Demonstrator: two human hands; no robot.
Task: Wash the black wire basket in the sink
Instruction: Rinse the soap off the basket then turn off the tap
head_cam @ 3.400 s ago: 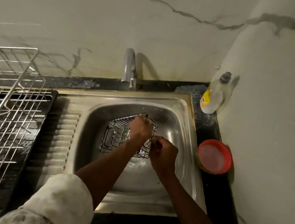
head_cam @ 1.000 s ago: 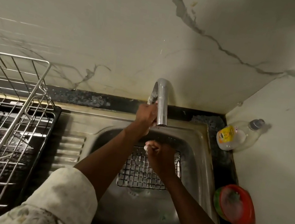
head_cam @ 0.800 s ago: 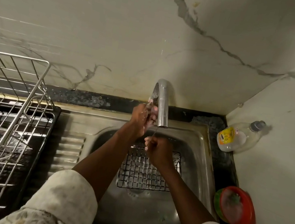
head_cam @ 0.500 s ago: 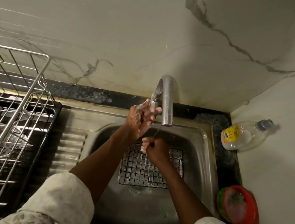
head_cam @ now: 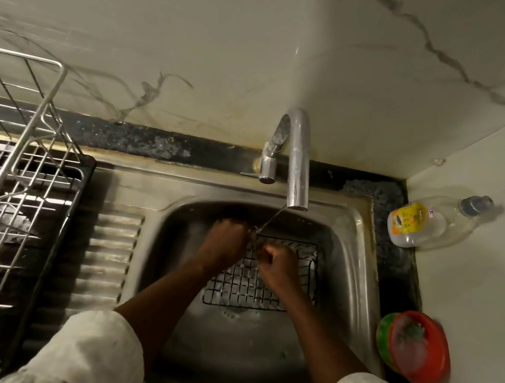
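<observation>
The black wire basket [head_cam: 245, 289] lay in the sink [head_cam: 358, 240], much of it covered by both wrists. A thin stream from the faucet [head_cam: 298, 165] fell between the hands. The left hand [head_cam: 225, 244], blurred, curled at the basket's far-left corner; whether it gripped wire could not be told. The right hand [head_cam: 277, 263] was fisted over the mesh (its contents hidden).

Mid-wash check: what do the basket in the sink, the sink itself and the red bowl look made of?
Black wire basket: thin metal wire, seemingly black-coated; open grid. Sink: likely stainless steel, brushed grey, dull reflections. Red bowl: probably plastic; even bright colour, soft gloss, though blurred.
</observation>
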